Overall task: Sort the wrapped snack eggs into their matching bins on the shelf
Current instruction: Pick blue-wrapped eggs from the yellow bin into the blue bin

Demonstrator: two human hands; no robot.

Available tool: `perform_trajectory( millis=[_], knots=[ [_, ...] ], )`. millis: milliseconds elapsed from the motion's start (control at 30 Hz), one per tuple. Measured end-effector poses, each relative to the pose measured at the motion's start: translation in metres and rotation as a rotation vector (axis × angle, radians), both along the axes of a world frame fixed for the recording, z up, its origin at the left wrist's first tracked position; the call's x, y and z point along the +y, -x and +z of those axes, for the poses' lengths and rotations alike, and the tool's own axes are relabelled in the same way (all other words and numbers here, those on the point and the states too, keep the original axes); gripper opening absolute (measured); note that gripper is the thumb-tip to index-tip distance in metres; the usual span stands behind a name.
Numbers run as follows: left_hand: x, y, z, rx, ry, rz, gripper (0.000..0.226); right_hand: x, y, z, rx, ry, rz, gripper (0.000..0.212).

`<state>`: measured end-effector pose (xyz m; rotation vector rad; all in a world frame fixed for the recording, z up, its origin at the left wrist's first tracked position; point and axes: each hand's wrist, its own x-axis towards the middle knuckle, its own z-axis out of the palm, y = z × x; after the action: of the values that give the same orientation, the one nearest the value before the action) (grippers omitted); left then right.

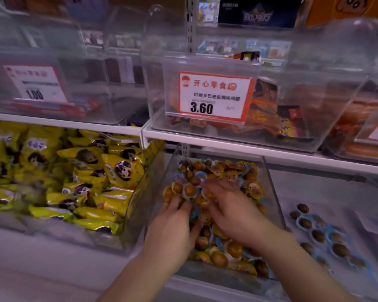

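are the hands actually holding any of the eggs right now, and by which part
Cannot tell. Both the left hand and right hand are plunged into the wrapped snack eggs in the middle clear bin, fingertips buried, so any grip is hidden.

price tag (210, 97) on upper middle bin: "开心零食", "3.60" | left price tag (34, 83): "1.00", blurred

I see both bare forearms reaching forward and down, side by side. My left hand (172, 227) lies palm down, its fingertips hidden from me. My right hand (231, 212) sits just beside it, palm down, fingers spread and lightly bent.
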<state>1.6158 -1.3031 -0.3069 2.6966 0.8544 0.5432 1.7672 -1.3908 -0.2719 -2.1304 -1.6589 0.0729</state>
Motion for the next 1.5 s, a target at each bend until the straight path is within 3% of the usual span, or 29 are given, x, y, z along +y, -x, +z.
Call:
perform_trajectory(
  millis=[200, 300, 433, 533, 667, 767, 967, 1100, 1267, 1500],
  knots=[
    [0.003, 0.001, -0.008, -0.01, -0.034, -0.061, 0.054, 0.056, 0.004, -0.001, -0.014, 0.024, 0.1, 0.054],
    [0.005, -0.003, -0.006, -0.075, 0.039, -0.057, 0.04, 0.081, -0.008, 0.003, -0.002, 0.185, 0.102, 0.057],
    [0.004, 0.0, -0.003, -0.144, 0.157, -0.06, 0.024, 0.094, -0.014, 0.009, -0.153, 0.382, 0.085, 0.066],
    [0.006, 0.002, -0.003, -0.214, 0.214, -0.043, 0.018, 0.087, -0.012, 0.008, -0.143, 0.392, 0.112, 0.058],
    [0.004, 0.003, -0.003, -0.216, 0.233, 0.048, 0.032, 0.065, -0.014, 0.01, -0.073, 0.338, 0.091, 0.042],
    [0.001, 0.002, -0.004, -0.204, 0.214, 0.095, 0.031, 0.046, -0.016, 0.011, 0.067, 0.228, 0.02, 0.038],
    [0.003, -0.006, 0.014, -0.65, 0.52, 0.115, 0.016, 0.015, -0.018, 0.015, 0.694, -0.103, -0.238, 0.035],
    [-0.005, -0.012, 0.023, -0.784, 0.647, 0.123, 0.016, 0.009, -0.017, 0.015, 1.074, -0.299, -0.341, 0.023],
    [-0.015, -0.02, 0.028, -0.86, 0.582, 0.097, 0.012, -0.004, -0.017, 0.016, 1.194, -0.461, -0.407, 0.014],
    [-0.023, -0.03, 0.024, -0.795, 0.473, 0.047, 0.013, -0.021, -0.012, 0.004, 1.006, -0.464, -0.446, 0.02]
  ],
)
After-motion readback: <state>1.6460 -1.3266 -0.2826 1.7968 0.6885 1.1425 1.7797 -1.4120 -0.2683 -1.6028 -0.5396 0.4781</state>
